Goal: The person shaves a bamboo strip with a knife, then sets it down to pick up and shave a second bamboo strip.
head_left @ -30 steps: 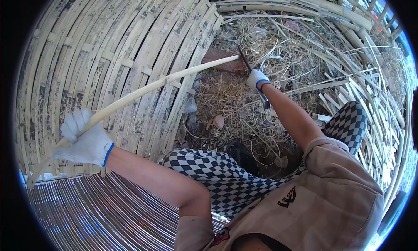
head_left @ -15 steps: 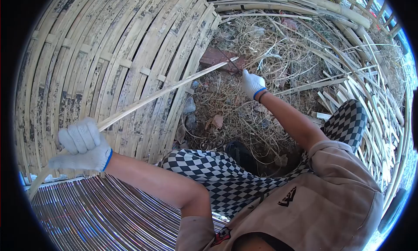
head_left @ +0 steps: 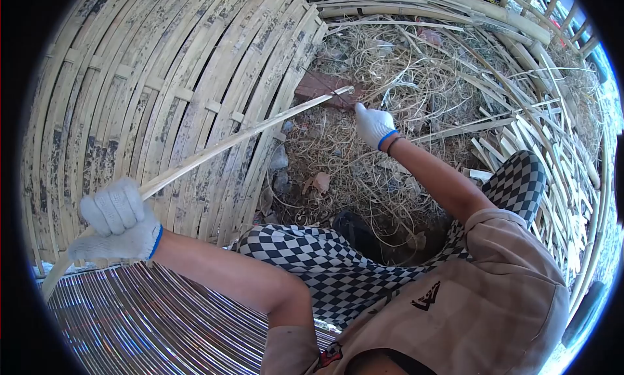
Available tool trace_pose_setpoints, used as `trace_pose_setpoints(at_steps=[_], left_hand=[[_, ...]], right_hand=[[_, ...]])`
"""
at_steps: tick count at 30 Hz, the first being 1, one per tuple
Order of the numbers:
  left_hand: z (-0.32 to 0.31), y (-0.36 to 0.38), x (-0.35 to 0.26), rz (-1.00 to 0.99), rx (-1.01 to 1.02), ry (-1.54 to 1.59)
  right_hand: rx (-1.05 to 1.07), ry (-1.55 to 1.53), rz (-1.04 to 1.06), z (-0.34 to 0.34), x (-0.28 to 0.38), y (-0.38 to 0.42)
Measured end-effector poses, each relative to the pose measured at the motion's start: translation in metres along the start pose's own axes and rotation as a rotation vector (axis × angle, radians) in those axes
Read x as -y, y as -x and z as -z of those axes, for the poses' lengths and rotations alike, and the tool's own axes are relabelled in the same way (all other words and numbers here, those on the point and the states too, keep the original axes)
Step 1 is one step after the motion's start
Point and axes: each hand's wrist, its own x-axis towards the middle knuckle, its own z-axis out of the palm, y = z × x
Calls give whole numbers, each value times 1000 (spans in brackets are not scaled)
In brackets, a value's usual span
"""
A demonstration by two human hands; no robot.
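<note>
A long pale bamboo strip (head_left: 227, 143) slants from the lower left up to a reddish-brown block (head_left: 318, 89) on the ground. My left hand (head_left: 117, 220), in a white glove, is closed around the strip near its lower end. In my gloved right hand (head_left: 375, 126), also closed, is a thin dark blade (head_left: 340, 96) that lies across the strip's far end over the block. A small curl of shaving (head_left: 350, 89) stands at that tip.
A woven bamboo panel (head_left: 156, 95) fills the left side. Shavings (head_left: 403, 82) litter the ground ahead. Split strips (head_left: 552, 199) are piled at the right, near bamboo poles (head_left: 442, 7). A slatted surface (head_left: 156, 316) lies at the lower left.
Both hands have shifted slightly left, the left one with the strip. The blade has moved a little left, and a curl now shows at the strip's tip.
</note>
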Motion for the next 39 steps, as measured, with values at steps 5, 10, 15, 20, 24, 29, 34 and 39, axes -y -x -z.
trace_pose_setpoints(at_steps=[5,10,15,20,24,29,34,39], left_hand=[[-9,-3,3,-77,-178,-129],[-42,-25,23,-279,-622,-237],[-17,-19,15,-369,-384,-236],[-33,-7,-7,-462,-356,-303],[-52,9,-33,-537,-354,-315],[-91,5,-18,-565,-756,-269],[-92,9,44,-394,-1045,-136],[-46,45,89,-216,-1185,-56]], right_hand=[[98,-28,-144,-40,-42,-30],[222,111,72,-93,-80,-53],[384,-147,-67,-12,-75,26],[247,21,38,52,-93,50],[324,-287,117,160,-58,102],[427,-1247,90,192,-46,147],[305,-1879,95,199,-61,135],[96,-2063,133,205,-83,135]])
